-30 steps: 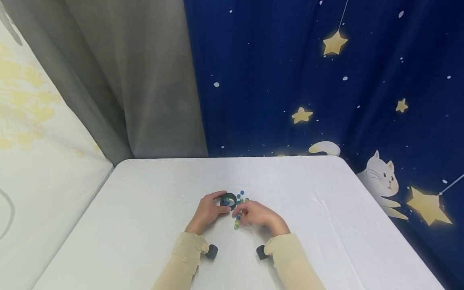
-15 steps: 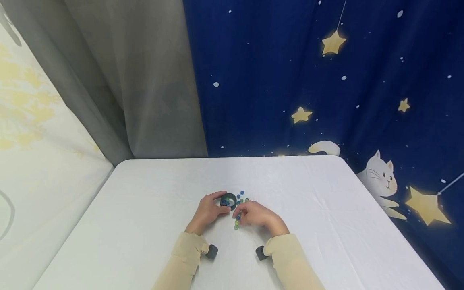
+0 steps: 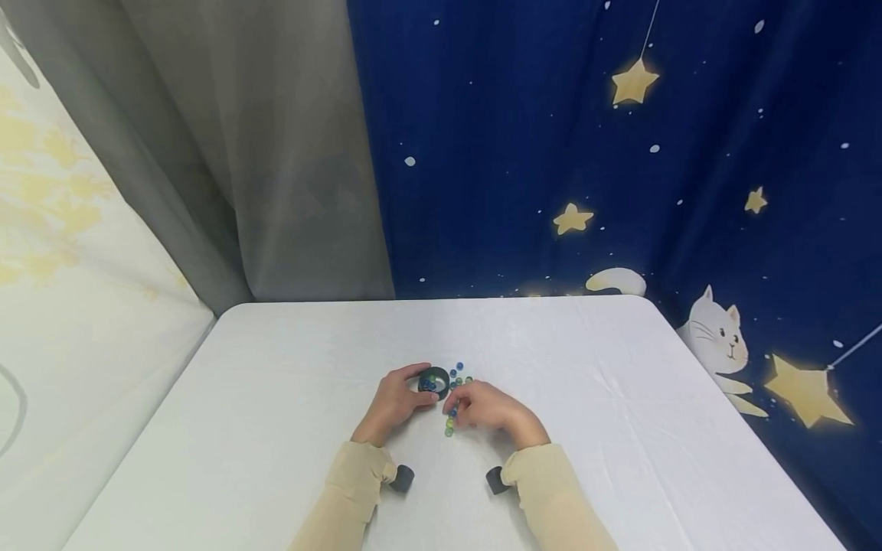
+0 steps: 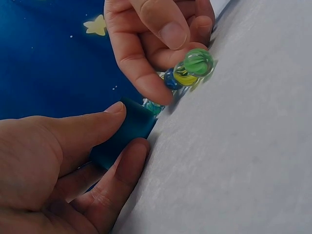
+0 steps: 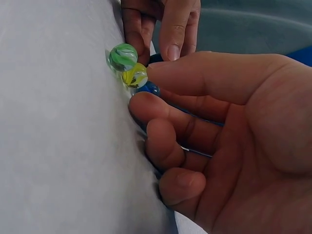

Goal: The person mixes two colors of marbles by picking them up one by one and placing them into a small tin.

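My left hand (image 3: 396, 399) grips a small dark teal round cup (image 4: 127, 134) between thumb and fingers, low at the table. Several blue and green marbles (image 3: 429, 384) lie inside it. Just right of the cup, my right hand (image 3: 488, 405) rests low with fingers loosely bent and thumb apart from the index finger. Its fingertips are right at a short row of marbles: a green one (image 5: 123, 57), a yellow one (image 5: 134, 75) and a blue one (image 5: 147, 88). A teal-green marble (image 4: 153, 107) sits by the cup's edge, partly behind the right index finger.
More loose marbles, among them a blue one (image 3: 459, 366), lie beyond the right hand. A white cloth covers the table (image 3: 310, 360). Behind it hang a grey curtain (image 3: 296, 153) and a blue starry curtain (image 3: 496, 153). Each wrist bears a black camera (image 3: 403, 479).
The blue curtain's right part sways slightly leftward. Both hands, the cup and the marbles stay almost where they were.
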The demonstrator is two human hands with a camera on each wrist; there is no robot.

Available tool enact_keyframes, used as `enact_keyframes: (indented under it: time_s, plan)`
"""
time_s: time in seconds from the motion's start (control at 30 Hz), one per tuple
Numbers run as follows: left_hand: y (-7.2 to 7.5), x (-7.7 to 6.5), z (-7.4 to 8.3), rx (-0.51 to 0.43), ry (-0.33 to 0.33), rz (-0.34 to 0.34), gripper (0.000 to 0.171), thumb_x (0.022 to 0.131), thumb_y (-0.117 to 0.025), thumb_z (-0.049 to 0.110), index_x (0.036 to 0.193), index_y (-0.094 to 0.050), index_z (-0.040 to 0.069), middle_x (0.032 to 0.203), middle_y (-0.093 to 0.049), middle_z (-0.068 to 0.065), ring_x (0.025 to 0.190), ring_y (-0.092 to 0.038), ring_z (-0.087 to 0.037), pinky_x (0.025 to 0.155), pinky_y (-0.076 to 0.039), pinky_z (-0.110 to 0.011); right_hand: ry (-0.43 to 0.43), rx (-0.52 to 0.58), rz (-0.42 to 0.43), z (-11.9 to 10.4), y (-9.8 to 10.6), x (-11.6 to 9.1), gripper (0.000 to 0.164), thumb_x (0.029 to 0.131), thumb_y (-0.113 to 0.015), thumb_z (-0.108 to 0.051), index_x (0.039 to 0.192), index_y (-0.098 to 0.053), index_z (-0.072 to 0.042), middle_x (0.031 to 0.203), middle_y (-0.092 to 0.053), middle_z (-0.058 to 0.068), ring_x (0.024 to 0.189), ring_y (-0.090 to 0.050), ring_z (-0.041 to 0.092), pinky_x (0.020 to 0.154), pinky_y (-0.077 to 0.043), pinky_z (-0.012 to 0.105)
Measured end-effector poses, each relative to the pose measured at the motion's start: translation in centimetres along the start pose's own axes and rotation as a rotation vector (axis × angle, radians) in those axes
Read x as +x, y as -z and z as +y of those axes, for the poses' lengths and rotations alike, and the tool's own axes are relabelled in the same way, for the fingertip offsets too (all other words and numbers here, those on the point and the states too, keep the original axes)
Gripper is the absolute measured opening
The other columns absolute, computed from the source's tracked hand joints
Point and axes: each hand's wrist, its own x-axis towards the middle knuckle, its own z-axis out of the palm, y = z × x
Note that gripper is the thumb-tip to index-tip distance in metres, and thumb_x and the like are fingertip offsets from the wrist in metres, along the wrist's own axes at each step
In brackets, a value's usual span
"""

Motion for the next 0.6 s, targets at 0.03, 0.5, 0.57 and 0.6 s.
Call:
enact_keyframes:
  time_s: [0.03, 0.5, 0.57, 0.6]
  plan:
    - [0.01, 0.02, 0.00, 0.000, -0.001, 0.000, 0.059, 0.077, -0.083, 0.019, 0.132, -0.062, 0.015, 0.137, -0.056, -0.009, 0.132, -0.044, -0.033, 0.110, -0.032, -0.051, -0.003, 0.005, 0.000, 0.04, 0.01, 0.03, 0.028, 0.074, -0.068, 0.007, 0.098, -0.072, -0.007, 0.064, -0.059, -0.003, 0.056, -0.049, 0.009, 0.054, -0.042, 0.024]
    - [0.01, 0.07, -0.26, 0.000, -0.022, -0.002, 0.059, 0.077, -0.083, 0.020, 0.131, -0.062, 0.015, 0.136, -0.057, -0.009, 0.132, -0.044, -0.033, 0.110, -0.032, -0.051, 0.004, 0.031, -0.004, 0.12, 0.22, -0.04, 0.028, 0.076, -0.067, 0.006, 0.100, -0.072, -0.006, 0.066, -0.061, -0.004, 0.058, -0.052, 0.009, 0.056, -0.043, 0.024]
    - [-0.04, 0.14, -0.34, 0.000, -0.024, 0.000, 0.059, 0.077, -0.083, 0.020, 0.131, -0.062, 0.015, 0.136, -0.057, -0.009, 0.132, -0.045, -0.033, 0.110, -0.032, -0.051, 0.007, 0.033, -0.001, 0.19, 0.23, -0.01, 0.028, 0.077, -0.067, 0.006, 0.101, -0.071, -0.006, 0.066, -0.061, -0.004, 0.058, -0.052, 0.009, 0.056, -0.043, 0.024]
    - [-0.05, 0.16, -0.36, 0.000, -0.024, 0.001, 0.059, 0.077, -0.083, 0.020, 0.131, -0.062, 0.015, 0.136, -0.057, -0.009, 0.132, -0.045, -0.033, 0.110, -0.032, -0.051, 0.008, 0.034, 0.000, 0.22, 0.24, 0.01, 0.028, 0.077, -0.067, 0.005, 0.102, -0.071, -0.006, 0.066, -0.061, -0.004, 0.058, -0.052, 0.009, 0.057, -0.043, 0.024]
